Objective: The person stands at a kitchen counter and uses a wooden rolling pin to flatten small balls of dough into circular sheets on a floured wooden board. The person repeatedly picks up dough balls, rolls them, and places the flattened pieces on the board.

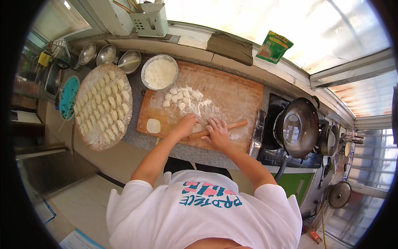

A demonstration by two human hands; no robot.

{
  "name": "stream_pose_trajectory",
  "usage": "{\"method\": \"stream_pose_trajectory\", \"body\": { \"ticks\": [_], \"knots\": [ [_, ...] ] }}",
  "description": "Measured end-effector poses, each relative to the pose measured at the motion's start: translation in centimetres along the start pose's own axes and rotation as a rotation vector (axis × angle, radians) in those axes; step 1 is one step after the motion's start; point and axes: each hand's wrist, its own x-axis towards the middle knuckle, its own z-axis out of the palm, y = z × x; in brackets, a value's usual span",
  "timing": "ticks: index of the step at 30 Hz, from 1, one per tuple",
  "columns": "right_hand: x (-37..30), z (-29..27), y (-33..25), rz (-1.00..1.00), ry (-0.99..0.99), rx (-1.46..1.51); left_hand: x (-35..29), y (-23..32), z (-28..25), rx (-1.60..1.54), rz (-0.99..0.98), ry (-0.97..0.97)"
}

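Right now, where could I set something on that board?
The board's right part, between rolling pin and far edge, is free but floury. Crowded: around the left hand and right hand, and dough pieces by the flour bowl.

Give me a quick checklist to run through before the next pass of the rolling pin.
1. Right hand on the rolling pin: ok, it lies over the pin.
2. Left hand gripping the dough round: cannot tell; the hand is beside it, but the fingertips are unclear.
3. Dough round evenly thin: cannot tell, partly hidden between the hands.
4. More dough pieces within reach: ok, clustered on the wooden board.
5. Flour at hand: ok, the flour bowl sits by the board's far left corner.
6. Ample room on the dumpling tray: not ok, in my judgement; rows cover most of it.
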Motion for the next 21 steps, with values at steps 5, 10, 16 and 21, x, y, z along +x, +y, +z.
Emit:
{"method": "stream_pose_trajectory", "body": {
  "ticks": [5,10,16,21],
  "knots": [
    [6.3,-0.7,0.4,0.115,0.076,-0.007,0.5,1.3,-0.9,-0.060,-0.323,0.017],
    [-0.3,0.2,0.5,-0.066,-0.010,-0.008,0.5,0.5,-0.7,0.078,-0.098,-0.128],
    [2.0,-0.7,0.0,0.052,-0.021,0.009,-0.1,0.3,0.1,0.015,-0.073,0.044],
    [6.8,-0.4,0.7,0.119,0.065,-0.018,0.6,2.0,-1.9,0.006,-0.325,-0.078]
  ]
}}
